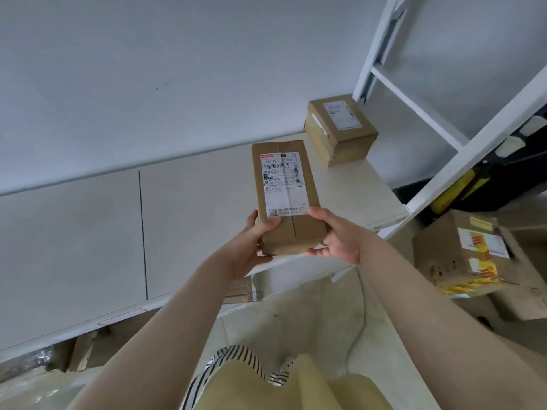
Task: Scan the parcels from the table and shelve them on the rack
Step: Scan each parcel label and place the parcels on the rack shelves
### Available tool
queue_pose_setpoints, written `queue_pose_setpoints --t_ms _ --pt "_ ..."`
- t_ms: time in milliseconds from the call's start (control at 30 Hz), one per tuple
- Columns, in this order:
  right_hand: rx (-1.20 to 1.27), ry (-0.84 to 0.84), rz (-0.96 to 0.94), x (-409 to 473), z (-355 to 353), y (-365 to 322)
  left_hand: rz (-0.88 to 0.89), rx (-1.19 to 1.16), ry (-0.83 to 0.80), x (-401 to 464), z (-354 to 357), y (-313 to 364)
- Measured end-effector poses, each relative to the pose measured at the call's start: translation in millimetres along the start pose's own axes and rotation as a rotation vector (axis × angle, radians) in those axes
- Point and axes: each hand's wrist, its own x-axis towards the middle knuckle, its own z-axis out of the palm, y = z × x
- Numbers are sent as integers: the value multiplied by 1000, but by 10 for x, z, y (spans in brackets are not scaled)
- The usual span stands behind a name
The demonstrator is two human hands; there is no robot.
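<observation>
A long brown cardboard parcel (pixel 284 199) with a white barcode label on top lies over the white rack shelf (pixel 192 208), its near end at the shelf's front edge. My left hand (pixel 253 247) grips that near end from the left, thumb on top. My right hand (pixel 337 236) grips it from the right, fingers under the corner. A second, smaller brown parcel (pixel 340 130) with a label sits farther back on the same shelf near the wall.
The rack's white upright frame (pixel 444 149) rises at the right. Cardboard boxes with yellow tape (pixel 461 261) sit on the floor at the right. More flat cardboard shows on a lower level under the shelf (pixel 239 288). A cable runs across the floor.
</observation>
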Motion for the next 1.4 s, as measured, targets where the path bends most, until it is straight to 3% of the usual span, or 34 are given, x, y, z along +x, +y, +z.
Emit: queue_pose_setpoints --t_ms 333,767,1400 --pt "22 -22 55 352 -624 -478 -36 -32 64 690 335 344" --pt "423 318 24 1007 -851 -986 -125 -93 194 1816 385 897" --pt "488 367 -7 1537 -1210 -1392 30 -148 493 2579 765 1205"
